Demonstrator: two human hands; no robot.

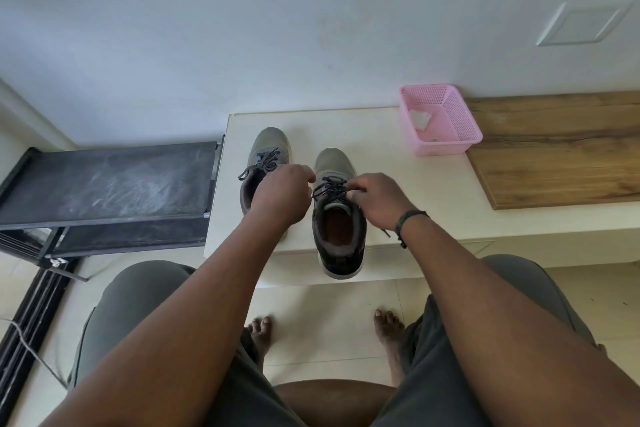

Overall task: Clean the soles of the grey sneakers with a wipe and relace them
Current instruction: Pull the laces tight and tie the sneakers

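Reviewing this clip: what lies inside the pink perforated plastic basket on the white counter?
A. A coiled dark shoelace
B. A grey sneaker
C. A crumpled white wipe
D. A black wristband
C: a crumpled white wipe lies on the floor of the pink perforated plastic basket, while both grey sneakers stand outside it on the white counter.

no readable text, labels or signs

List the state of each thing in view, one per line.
right sneaker: upright, laced, heel over the ledge's edge
lace: untied, both hands pinching it
left sneaker: upright, laced
left hand: pinching lace
right hand: pinching lace
pink basket: upright, holds crumpled white wipe
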